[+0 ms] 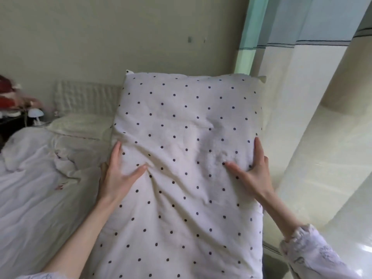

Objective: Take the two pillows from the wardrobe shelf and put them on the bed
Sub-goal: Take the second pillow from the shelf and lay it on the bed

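Observation:
A large white pillow with dark dots [187, 137] fills the middle of the head view, held lengthwise in front of me over the right side of the bed [40, 188]. My left hand [118, 176] grips its left edge, thumb pressed into the top. On the pillow's right edge sits my right hand [251, 174], fingers along the side and thumb on top. A second, plain cream pillow [80, 123] lies at the head of the bed, to the left of the dotted one.
A rumpled white duvet [36, 158] covers the bed. A padded headboard [84, 97] stands against the wall. A dark bedside table with a small white lamp [35, 115] and red things is at far left. Pale curtains [322, 117] hang at right.

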